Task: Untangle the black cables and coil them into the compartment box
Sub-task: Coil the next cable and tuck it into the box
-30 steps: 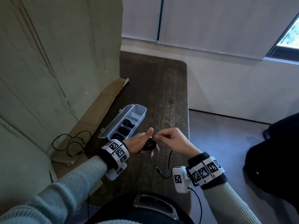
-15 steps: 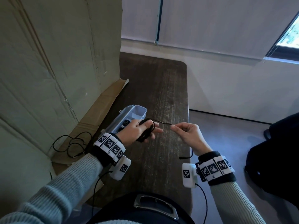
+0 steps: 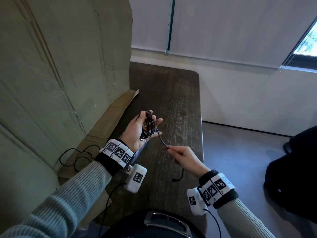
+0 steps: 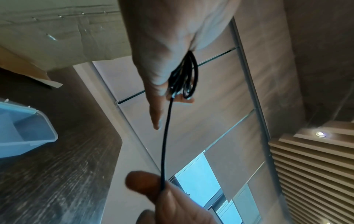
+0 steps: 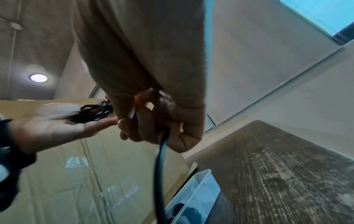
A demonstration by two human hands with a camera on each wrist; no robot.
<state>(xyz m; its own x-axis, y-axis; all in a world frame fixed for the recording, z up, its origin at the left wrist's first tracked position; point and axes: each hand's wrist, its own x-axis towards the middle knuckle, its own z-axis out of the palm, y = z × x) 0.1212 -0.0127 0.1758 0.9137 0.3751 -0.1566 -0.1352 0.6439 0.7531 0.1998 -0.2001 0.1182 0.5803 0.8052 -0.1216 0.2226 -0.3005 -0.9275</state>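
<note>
We see the left hand [image 3: 137,130] palm up above the counter [image 3: 171,100], fingers nearly straight, the coiled black cable [image 3: 149,124] lying across them. The right hand [image 3: 186,160] pinches its loose strand (compartment box [image 5: 199,195] on the counter below).

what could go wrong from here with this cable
1. The coil only lies across the straight fingers of the left hand, so a tug from the right hand, which pinches the cable along its free run, could pull loops off.
2. The loose end hangs below the right hand's grip and might snag on the table edge.
</note>
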